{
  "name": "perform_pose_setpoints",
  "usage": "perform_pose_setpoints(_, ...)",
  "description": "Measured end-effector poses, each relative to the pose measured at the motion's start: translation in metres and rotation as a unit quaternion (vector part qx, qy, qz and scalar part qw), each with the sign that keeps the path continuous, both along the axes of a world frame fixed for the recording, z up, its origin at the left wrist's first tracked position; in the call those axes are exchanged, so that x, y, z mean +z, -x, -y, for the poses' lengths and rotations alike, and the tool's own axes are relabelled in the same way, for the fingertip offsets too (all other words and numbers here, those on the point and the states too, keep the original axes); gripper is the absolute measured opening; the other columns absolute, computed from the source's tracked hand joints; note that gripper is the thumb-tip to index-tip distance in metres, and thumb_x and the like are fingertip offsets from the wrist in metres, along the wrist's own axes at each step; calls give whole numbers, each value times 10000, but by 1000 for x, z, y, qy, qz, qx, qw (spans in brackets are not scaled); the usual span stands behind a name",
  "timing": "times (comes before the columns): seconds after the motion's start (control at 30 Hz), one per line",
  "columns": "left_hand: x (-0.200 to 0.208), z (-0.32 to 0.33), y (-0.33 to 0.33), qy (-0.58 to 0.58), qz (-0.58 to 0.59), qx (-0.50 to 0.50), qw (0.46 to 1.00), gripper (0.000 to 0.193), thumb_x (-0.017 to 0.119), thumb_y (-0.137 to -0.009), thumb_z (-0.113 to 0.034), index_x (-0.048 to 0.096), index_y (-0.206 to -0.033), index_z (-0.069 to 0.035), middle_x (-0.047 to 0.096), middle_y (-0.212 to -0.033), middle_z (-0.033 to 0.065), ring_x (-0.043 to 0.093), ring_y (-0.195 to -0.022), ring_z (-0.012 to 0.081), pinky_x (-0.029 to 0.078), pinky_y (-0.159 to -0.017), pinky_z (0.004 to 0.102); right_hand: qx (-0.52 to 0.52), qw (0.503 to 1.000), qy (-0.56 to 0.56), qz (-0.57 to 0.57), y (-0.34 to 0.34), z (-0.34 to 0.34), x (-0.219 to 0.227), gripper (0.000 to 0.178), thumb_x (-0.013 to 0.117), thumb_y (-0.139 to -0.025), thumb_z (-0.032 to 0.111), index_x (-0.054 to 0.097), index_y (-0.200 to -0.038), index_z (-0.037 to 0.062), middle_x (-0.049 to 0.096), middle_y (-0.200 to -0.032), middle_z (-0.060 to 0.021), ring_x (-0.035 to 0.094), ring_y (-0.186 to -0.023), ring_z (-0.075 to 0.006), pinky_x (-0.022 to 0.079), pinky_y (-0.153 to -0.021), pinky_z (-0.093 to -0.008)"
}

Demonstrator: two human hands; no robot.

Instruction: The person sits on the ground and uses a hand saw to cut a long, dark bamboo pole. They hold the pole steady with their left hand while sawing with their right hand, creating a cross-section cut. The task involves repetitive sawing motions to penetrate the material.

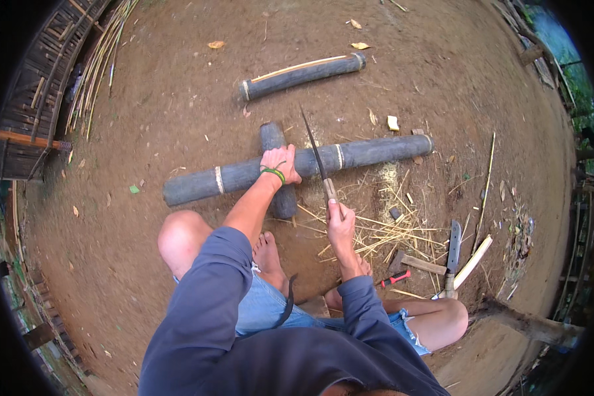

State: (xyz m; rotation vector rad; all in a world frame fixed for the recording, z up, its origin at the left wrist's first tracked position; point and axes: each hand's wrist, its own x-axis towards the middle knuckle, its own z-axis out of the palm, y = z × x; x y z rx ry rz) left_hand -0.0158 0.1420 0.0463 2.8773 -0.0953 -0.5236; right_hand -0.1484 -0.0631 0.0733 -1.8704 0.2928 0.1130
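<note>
A long dark bamboo pole (376,150) with pale rings at its joints lies across a shorter bamboo piece (271,136) on the ground. My left hand (280,163) is wrapped over the pole where the two cross, holding it from above. My right hand (340,226) is closed around the wooden handle of a hand saw (315,146). The thin blade, seen nearly edge-on, points away from me and lies across the pole, between my left hand and a pale ring. Whether its teeth are in the bamboo I cannot tell.
Beyond the pole lies a split bamboo piece (303,76). Thin strips (389,234) and sawdust litter the ground at right, near a hammer (422,265), a red-handled knife (395,278) and a machete (453,254). A woven bamboo structure (36,86) stands far left.
</note>
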Motion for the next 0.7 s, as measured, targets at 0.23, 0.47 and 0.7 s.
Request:
perform_pose_setpoints(0.23, 1, -10, 16, 17, 6, 9, 1000, 748, 922, -573, -433, 623, -1157, -74, 695, -1170, 159, 693, -1083, 359, 561, -939, 466, 15, 997, 8, -69, 76, 33, 5, 419, 586, -1044, 288, 589, -756, -15, 466, -587, -13, 395, -578, -109, 312, -520, -354)
perform_pose_setpoints(0.47, -5, -3, 14, 19, 21, -4, 1000, 728, 923, -573, -423, 622, -1145, -88, 684, -1149, 145, 687, -1066, 349, 550, -944, 465, 24, 999, -16, 24, -31, -3, -13, 453, 558, -1071, 284, 578, -698, 28, 469, -565, 29, 402, -514, -80, 279, -487, -296)
perform_pose_setpoints(0.7, -5, -4, 17, 24, 48, -6, 999, 725, 919, -582, -427, 622, -1148, -85, 687, -1154, 147, 687, -1076, 355, 548, -949, 469, 24, 998, -18, 50, 30, 24, -29, 446, 564, -1066, 285, 596, -697, 36, 470, -567, 42, 388, -503, -73, 270, -482, -283)
